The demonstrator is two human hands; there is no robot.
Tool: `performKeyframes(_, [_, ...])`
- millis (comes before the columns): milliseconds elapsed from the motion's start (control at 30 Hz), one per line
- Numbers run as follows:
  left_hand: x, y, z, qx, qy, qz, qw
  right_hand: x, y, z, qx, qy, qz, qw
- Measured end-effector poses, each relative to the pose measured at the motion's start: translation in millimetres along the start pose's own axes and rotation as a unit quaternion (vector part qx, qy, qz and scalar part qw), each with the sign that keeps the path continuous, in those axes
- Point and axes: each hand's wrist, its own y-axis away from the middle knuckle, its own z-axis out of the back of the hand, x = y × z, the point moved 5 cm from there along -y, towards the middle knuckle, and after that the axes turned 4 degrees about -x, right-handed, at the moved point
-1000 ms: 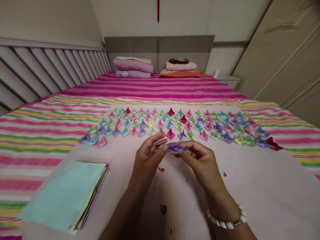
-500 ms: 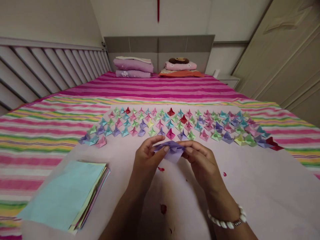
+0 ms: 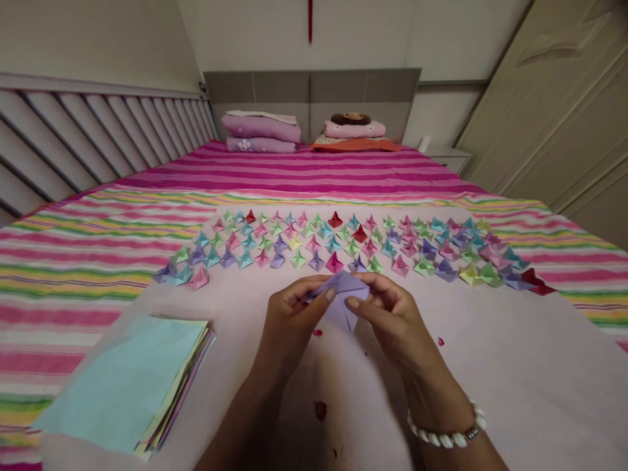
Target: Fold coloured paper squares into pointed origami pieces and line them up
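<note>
Between my two hands is a folded sheet of purple origami paper [image 3: 347, 288], creased into a pointed shape with its tip toward me. My left hand [image 3: 293, 314] pinches its left side, thumb on top and fingers behind. On the right edge, my right hand [image 3: 395, 314] grips it the same way, the thumb pressing near the centre crease. A white bead bracelet [image 3: 449, 437] circles my right wrist. Just beyond the hands stand rows of small folded paper boats [image 3: 334, 262] in many colours.
A stack of coloured paper [image 3: 127, 379], light blue on top, lies at the left on the pale board [image 3: 515, 379]. Small red scraps [image 3: 320, 410] are scattered near me. Striped bedding [image 3: 53, 314] surrounds the board; folded quilts [image 3: 262, 127] sit by the headboard.
The purple paper has been turned so its creased face and downward point show. My left fingers have come down behind it, and my right thumb has moved onto its front.
</note>
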Motion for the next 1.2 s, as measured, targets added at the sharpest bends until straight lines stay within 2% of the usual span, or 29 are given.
performKeyframes(133, [2,0,0.5,0.002,0.011,0.008,1.000,-1,-2,-2,-0.004,0.001,-0.013,1.000])
performKeyframes(300, [1,-1,1.4,-0.010,0.003,0.010,1.000,-1,-2,-8,0.027,-0.043,-0.041,0.998])
performKeyframes(500, [2,-4,0.6,-0.029,0.082,0.026,0.996,-4,-3,-4,0.003,-0.023,-0.037,0.999])
performKeyframes(567, [5,-4,0.2,-0.016,0.070,0.034,0.997,-3,-3,-2,-0.008,-0.015,-0.033,0.999])
performKeyframes(700, [15,-4,-2.0,0.045,0.015,0.073,0.996,0,-2,-3,-0.018,0.005,-0.040,0.999])
performKeyframes(867, [13,-3,-4.9,0.055,0.050,0.081,0.994,0,-1,-5,-0.002,0.006,-0.045,0.999])
performKeyframes(1033, [3,-2,-5.6,0.015,0.054,0.064,0.996,-3,-2,-4,-0.003,0.016,-0.047,0.999])
performKeyframes(1200, [9,-6,4.6,-0.059,0.078,0.033,0.995,-2,-3,-3,-0.019,0.018,-0.046,0.999])
